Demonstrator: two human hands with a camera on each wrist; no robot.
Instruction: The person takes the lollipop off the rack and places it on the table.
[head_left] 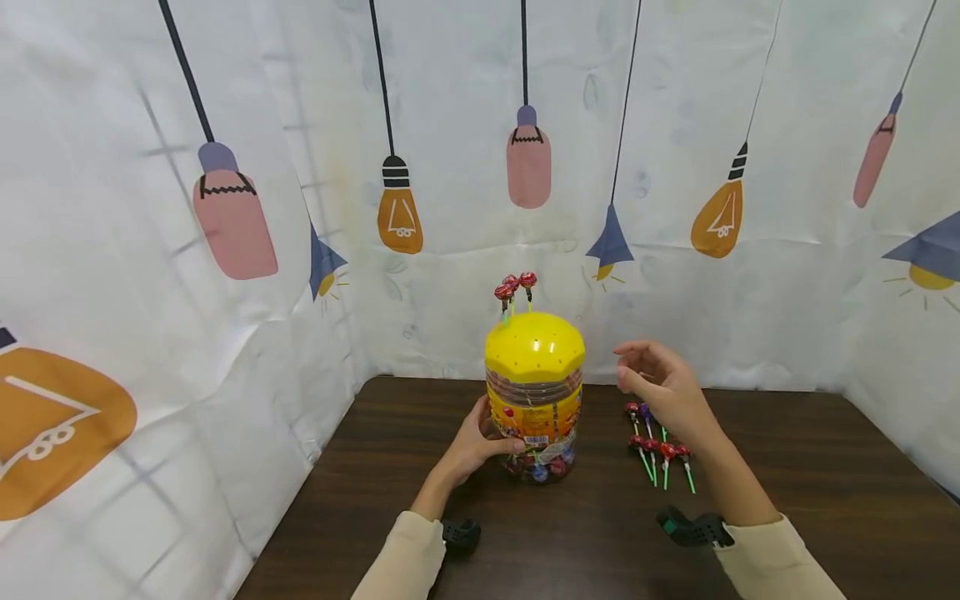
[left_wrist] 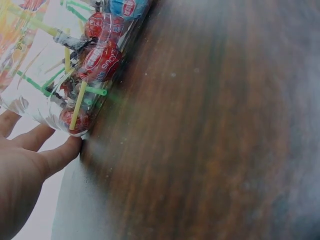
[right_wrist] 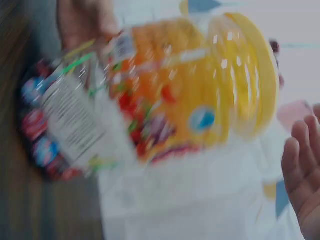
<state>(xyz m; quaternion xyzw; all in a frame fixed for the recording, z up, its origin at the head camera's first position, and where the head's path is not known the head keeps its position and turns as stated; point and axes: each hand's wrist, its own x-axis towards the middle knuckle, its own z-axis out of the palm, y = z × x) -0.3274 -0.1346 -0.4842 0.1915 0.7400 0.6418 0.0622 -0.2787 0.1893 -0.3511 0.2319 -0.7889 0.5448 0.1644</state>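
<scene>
A clear plastic candy jar [head_left: 536,417] with an orange label stands on the dark table, with several wrapped lollipops [left_wrist: 102,62] showing inside its lower part. Its yellow lid [head_left: 534,346] is dotted with small holes, and 3 lollipops [head_left: 528,280] stick up from the back left of it. My left hand [head_left: 476,446] holds the jar low on its left side, thumb across the front. To the right of the lid, my right hand [head_left: 666,392] is in the air with nothing in it, its fingers loosely bent; in the right wrist view its fingers [right_wrist: 300,155] are apart from the jar.
Several lollipops [head_left: 666,451] with green sticks lie in two rows on the table [head_left: 420,400], right of the jar and below my right hand. A white cloth [head_left: 457,292] printed with lamps hangs behind the table and along its sides. Each wrist wears a black band [head_left: 693,529].
</scene>
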